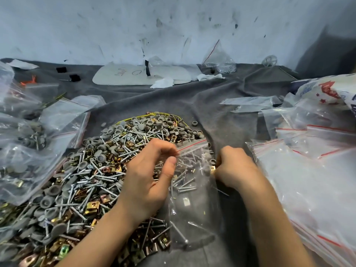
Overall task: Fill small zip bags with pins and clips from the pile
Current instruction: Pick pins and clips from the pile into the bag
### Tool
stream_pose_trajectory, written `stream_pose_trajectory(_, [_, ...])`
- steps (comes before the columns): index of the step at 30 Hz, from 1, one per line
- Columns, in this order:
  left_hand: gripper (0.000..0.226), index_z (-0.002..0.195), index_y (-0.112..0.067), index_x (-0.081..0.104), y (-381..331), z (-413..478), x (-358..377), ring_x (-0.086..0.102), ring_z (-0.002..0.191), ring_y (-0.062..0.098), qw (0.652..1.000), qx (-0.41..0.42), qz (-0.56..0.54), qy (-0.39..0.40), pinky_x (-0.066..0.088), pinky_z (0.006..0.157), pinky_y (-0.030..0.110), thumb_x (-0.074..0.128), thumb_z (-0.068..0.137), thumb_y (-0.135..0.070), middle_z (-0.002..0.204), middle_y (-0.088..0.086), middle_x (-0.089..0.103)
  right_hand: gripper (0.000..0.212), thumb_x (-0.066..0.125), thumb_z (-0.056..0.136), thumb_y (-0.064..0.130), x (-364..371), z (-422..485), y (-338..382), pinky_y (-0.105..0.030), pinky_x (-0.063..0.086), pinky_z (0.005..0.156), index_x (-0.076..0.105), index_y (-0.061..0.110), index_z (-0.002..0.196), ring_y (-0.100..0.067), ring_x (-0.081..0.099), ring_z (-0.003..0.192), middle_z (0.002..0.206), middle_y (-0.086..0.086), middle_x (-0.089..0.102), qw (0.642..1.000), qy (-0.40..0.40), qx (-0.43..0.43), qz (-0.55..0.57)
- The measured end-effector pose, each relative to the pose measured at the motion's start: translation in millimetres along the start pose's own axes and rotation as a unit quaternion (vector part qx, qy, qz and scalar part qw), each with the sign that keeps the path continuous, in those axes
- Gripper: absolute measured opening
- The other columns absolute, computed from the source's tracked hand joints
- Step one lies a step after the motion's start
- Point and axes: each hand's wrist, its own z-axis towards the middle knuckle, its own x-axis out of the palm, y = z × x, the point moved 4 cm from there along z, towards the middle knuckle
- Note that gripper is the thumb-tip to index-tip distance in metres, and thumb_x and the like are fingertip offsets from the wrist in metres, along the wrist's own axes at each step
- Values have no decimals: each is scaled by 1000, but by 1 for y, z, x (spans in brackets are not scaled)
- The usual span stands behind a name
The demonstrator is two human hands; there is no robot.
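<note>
One rumpled grey cloth [192, 105] runs from the near edge right up to a scuffed white wall [173, 26]. Across its left half spreads the pile [92, 170]: silver screws, round grey plastic caps and brass-coloured clips, all mixed, reaching from the near left corner to past the middle. On the right lies a thick stack of empty zip bags [308, 180] with red seal stripes. At the far left is a heap of filled bags [25, 155], with the same hardware showing through the plastic. A white board [134, 76] lies flat at the back, close to the wall.

Between the pile and the stack lies the zip bag [192, 205] being worked on. Its long axis runs from the person toward the wall. The bottom is nearest the person, and the red-striped mouth at the far end points away and a little to the right. Its left side overlaps the edge of the pile, and screws and a clip or two show through the clear plastic.

The left hand [148, 176] sits over the right edge of the pile, its fingers curled and, with the thumb, pinching the left corner of the bag's mouth. The right hand [235, 168] is at the bag's right edge, fingers curled in and closed on a small brass clip [213, 169] that shows at their tips, against the bag's side. Whether they also nip the plastic, I cannot tell.
</note>
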Motion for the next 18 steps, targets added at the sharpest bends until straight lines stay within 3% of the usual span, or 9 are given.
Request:
stream_pose_trajectory(4, [20, 94, 1, 61, 2, 0, 3, 61, 84, 17, 1000, 7, 3, 10, 53, 74, 28, 46, 91, -11, 91, 8, 62, 17, 67, 79, 19, 2, -3, 9, -28, 41, 68, 55, 14, 90, -33, 60, 96, 98, -10, 58, 1000, -18, -16, 10])
stream_pose_trajectory(7, [20, 97, -1, 58, 3, 0, 4, 59, 88, 17, 1000, -2, -21, 18, 52, 76, 33, 43, 91, -12, 95, 10, 61, 14, 69, 75, 12, -27, -6, 5, -21, 41, 61, 57, 19, 74, -18, 62, 76, 77, -1, 63, 982, -112, -68, 133])
stream_pose_trajectory(9, [17, 101, -8, 54, 3, 0, 7, 57, 90, 15, 998, -9, -48, 32, 50, 78, 30, 40, 92, -14, 99, 9, 59, 16, 68, 73, 8, -48, -18, 10, -16, 43, 54, 59, 20, 69, -6, 56, 58, 62, 7, 61, 927, -191, -151, 285])
stream_pose_trajectory(11, [13, 102, -17, 48, 2, 0, 9, 55, 92, 12, 997, -4, -58, 50, 47, 78, 23, 38, 93, -16, 103, 7, 58, 17, 68, 74, 7, -59, -34, 21, -17, 44, 56, 61, 23, 72, -4, 54, 58, 64, 9, 61, 832, -228, -247, 441])
stream_pose_trajectory(13, [11, 102, -19, 47, 1, -1, 10, 56, 94, 13, 995, 3, -70, 65, 48, 80, 24, 38, 95, -17, 107, 7, 57, 19, 68, 77, 7, -60, -46, 34, -15, 43, 58, 61, 25, 77, -4, 55, 61, 68, 8, 61, 774, -229, -305, 506])
stream_pose_trajectory(15, [11, 103, -18, 48, 0, -1, 9, 57, 97, 14, 995, 10, -80, 63, 47, 82, 24, 39, 96, -17, 109, 6, 56, 18, 69, 78, 4, -55, -49, 46, -20, 45, 58, 62, 21, 77, -7, 56, 63, 68, 5, 62, 779, -196, -330, 495])
stream_pose_trajectory(18, [11, 103, -18, 48, 3, -1, 6, 56, 97, 10, 996, 12, -71, 43, 44, 82, 20, 39, 98, -18, 109, 3, 55, 10, 69, 76, 7, -48, -47, 52, -19, 43, 59, 64, 16, 75, -7, 55, 62, 68, 5, 62, 820, -113, -354, 435])
